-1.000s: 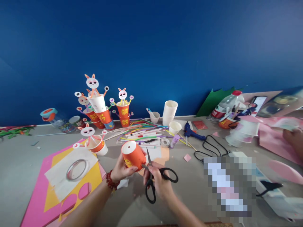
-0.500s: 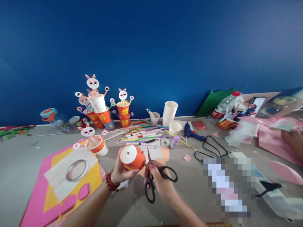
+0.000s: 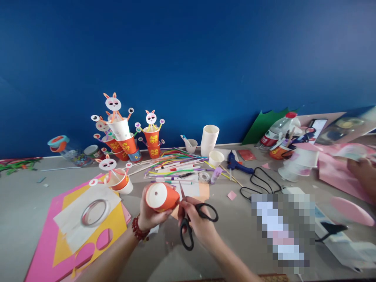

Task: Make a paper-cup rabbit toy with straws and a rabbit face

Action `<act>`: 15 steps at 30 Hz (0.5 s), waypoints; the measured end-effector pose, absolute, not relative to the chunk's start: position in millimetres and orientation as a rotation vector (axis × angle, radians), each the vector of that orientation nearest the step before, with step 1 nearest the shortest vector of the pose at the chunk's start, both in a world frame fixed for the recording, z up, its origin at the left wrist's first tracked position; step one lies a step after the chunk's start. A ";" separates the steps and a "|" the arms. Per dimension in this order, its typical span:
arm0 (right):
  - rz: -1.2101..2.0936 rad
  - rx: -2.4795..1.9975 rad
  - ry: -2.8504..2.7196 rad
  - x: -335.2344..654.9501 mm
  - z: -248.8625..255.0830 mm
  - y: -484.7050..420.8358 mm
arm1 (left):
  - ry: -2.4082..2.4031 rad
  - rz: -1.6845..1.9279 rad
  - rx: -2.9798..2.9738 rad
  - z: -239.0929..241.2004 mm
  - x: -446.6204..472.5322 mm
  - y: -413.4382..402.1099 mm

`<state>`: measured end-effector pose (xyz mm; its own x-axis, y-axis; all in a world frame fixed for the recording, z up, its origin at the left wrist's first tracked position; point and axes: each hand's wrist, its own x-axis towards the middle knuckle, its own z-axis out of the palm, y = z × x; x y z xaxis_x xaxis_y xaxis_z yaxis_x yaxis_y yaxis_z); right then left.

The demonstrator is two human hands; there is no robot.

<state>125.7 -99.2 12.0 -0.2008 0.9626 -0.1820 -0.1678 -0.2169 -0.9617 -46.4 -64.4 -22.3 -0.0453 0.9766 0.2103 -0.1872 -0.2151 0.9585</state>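
Note:
An orange paper cup (image 3: pixel 170 197) lies tipped in my left hand (image 3: pixel 148 216), its white base with a small dark hole turned up toward me. The fingers wrap its side and the thumb lies along the lower edge. My right hand (image 3: pixel 196 219) grips black-handled scissors (image 3: pixel 182 191) by the blades, the handle loops sticking out below and to the right. One blade tip points up past the cup. The right fingertips meet the cup's right end, where the exact contact is hidden. To the left stands a cup with a paper rabbit (image 3: pixel 125 188).
Pink and yellow paper sheets (image 3: pixel 47 231) bear a tape roll (image 3: pixel 83 219) at left. Rabbit cups (image 3: pixel 153 152) stand behind. Pens and pipe cleaners (image 3: pixel 176 168) lie centrally. A blue glue gun (image 3: pixel 239 166), its cable and a power strip (image 3: pixel 337 244) are right, near another person's hand (image 3: pixel 362 172).
The cup has shifted slightly left and tilted a little in my left hand. My right hand keeps its grip on the scissors. The whole view has moved slightly.

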 end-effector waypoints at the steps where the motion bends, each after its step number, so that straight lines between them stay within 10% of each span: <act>1: 1.476 -1.137 -1.236 129.3 12.9 -98.8 | 0.991 1.493 1.224 -23.1 -45.8 -64.4; 9: 0.591 -1.134 -2.110 151.9 26.2 -87.0 | 1.063 1.349 1.394 -14.6 -47.9 -59.2; 15: 0.814 -1.129 -2.028 155.9 31.1 -85.1 | 1.043 1.296 1.444 -7.7 -47.8 -59.2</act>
